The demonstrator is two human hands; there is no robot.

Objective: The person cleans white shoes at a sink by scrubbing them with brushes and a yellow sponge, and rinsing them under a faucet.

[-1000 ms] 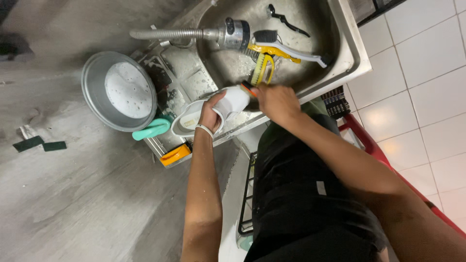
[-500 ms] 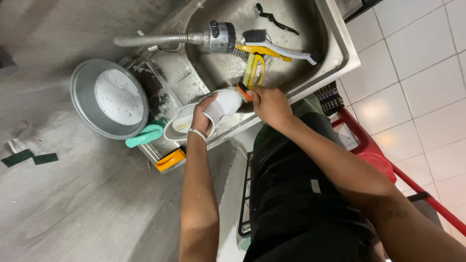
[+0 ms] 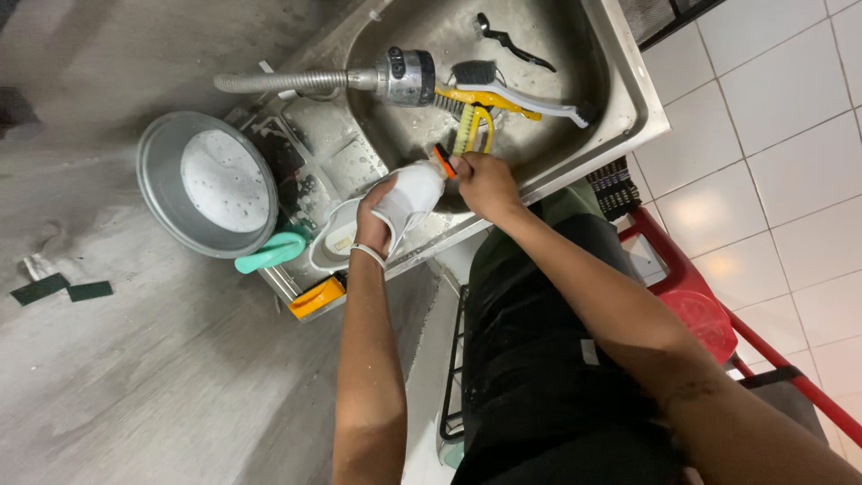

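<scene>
My left hand (image 3: 375,216) grips a white shoe (image 3: 409,196) over the front rim of a steel sink (image 3: 620,72). A white band circles that wrist. My right hand (image 3: 483,181) is closed on a small orange-handled brush (image 3: 444,160) whose head rests against the toe of the shoe. Both hands meet just above the sink's edge, near a yellow-green brush (image 3: 470,131) lying in the basin.
A flexible faucet head (image 3: 406,77) hangs over the basin, beside a yellow brush (image 3: 489,99), a white long-handled brush (image 3: 525,101) and a black brush (image 3: 507,36). Left of the sink are a grey basin of soapy water (image 3: 162,193), a teal brush handle (image 3: 269,253), an orange brush (image 3: 316,298). Red frame (image 3: 691,287) at right.
The view has shifted a little, so the sink and hands sit lower in the picture. My hands stay together on the shoe; the brush has moved slightly along its toe.
</scene>
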